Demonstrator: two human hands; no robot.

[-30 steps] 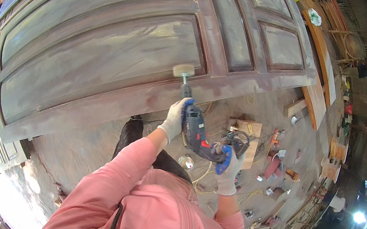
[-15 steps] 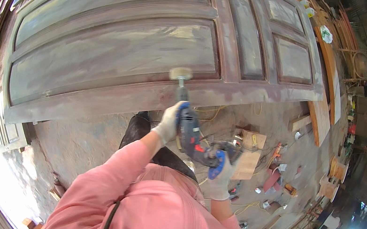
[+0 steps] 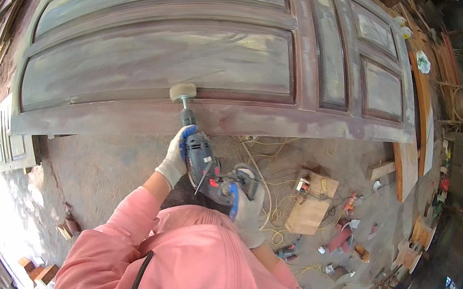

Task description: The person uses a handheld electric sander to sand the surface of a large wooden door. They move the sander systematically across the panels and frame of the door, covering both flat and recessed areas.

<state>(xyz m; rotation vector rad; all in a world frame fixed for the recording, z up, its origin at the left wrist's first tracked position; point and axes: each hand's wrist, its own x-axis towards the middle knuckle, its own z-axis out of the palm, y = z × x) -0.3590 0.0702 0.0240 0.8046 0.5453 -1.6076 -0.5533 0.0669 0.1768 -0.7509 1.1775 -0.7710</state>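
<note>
My left hand [image 3: 178,154], in a white glove with blue, is wrapped round the front body of a dark power drill [image 3: 201,158]. My gloved right hand [image 3: 248,210] grips the drill's rear handle. A round, pale sanding wheel [image 3: 183,90] on a metal shaft sticks out of the chuck. It sits at the near frame moulding of a large panelled wooden door [image 3: 161,56], which lies flat across the view. The door is brownish with pale, dusty streaks over its panels. Whether the wheel is spinning I cannot tell.
Yellow cords [image 3: 278,211] run over the floor at the right, around a wooden board [image 3: 309,212]. Another power tool [image 3: 289,250] lies nearby among scattered bits. Long planks [image 3: 408,165] stand by the door's right end. A smaller panelled piece [image 3: 8,138] lies at the left.
The drill and both hands have moved left along the door's near edge, the wheel staying at the moulding. The view has shifted slightly. Both hands keep their grip.
</note>
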